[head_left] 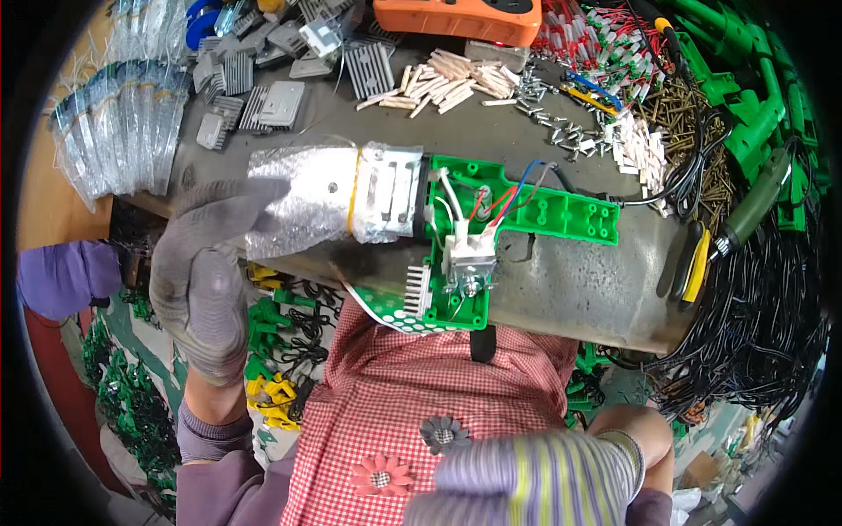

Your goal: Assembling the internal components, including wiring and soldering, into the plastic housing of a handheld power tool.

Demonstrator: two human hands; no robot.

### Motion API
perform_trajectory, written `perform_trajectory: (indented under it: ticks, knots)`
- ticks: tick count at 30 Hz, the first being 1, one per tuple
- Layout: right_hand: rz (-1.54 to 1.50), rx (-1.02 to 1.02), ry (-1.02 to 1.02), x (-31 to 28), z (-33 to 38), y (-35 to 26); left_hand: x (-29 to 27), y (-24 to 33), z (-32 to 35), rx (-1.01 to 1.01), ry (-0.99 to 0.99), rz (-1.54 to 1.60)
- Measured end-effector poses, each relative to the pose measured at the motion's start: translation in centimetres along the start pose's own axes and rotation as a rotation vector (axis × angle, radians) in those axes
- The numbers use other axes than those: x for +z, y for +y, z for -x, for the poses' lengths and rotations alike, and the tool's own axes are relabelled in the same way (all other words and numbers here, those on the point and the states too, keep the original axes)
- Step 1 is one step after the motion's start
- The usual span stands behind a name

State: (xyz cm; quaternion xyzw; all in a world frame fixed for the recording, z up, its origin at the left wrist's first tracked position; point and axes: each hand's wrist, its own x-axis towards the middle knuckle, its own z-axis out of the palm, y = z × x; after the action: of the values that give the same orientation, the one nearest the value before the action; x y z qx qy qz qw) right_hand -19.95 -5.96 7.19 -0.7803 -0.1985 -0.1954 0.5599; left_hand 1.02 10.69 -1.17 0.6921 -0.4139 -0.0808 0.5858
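Observation:
A green plastic tool housing half point(545, 217) lies across the table's near edge, its inner side up. Coloured wires, a white connector block point(469, 250) and a metal switch part point(467, 273) sit in it. A finned grey heat sink point(417, 291) is at its near left side. From its left end extends a silvery, film-wrapped part point(307, 197) with an orange band around it. My left hand point(210, 272), in a grey glove, has its fingers over the wrapped part's left end, closed on it. My right hand point(535, 480), in a striped glove, is above my lap, fingers stretched left, apart from the housing; the lower edge cuts it off.
Film-wrapped pieces point(123, 127) fan out at far left. Behind lie heat sinks point(368, 70), white sticks point(447, 81), an orange device point(456, 17) and screws point(570, 131). A green-handled tool point(754, 202), yellow-handled cutters point(697, 263) and black cables point(737, 324) crowd the right.

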Motion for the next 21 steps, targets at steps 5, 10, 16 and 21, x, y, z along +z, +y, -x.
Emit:
perform_trajectory:
  ticks: [5,10,16,21]
  knots:
    - [0.086,-0.161,-0.077,-0.7,0.1,0.9,-0.7,-0.7,4.6,-0.331,-0.283,0.169]
    - [0.355,0.089,-0.048,-1.6,0.8,0.8,3.4,-1.8,8.7,-0.709,-0.354,0.202]
    - [0.656,0.291,0.005,-1.5,2.5,2.4,7.2,-1.1,7.9,-0.823,-0.287,0.563]
    - [0.681,0.144,0.17,-0.1,2.3,5.8,5.3,-2.1,8.9,-0.906,-0.176,0.693]
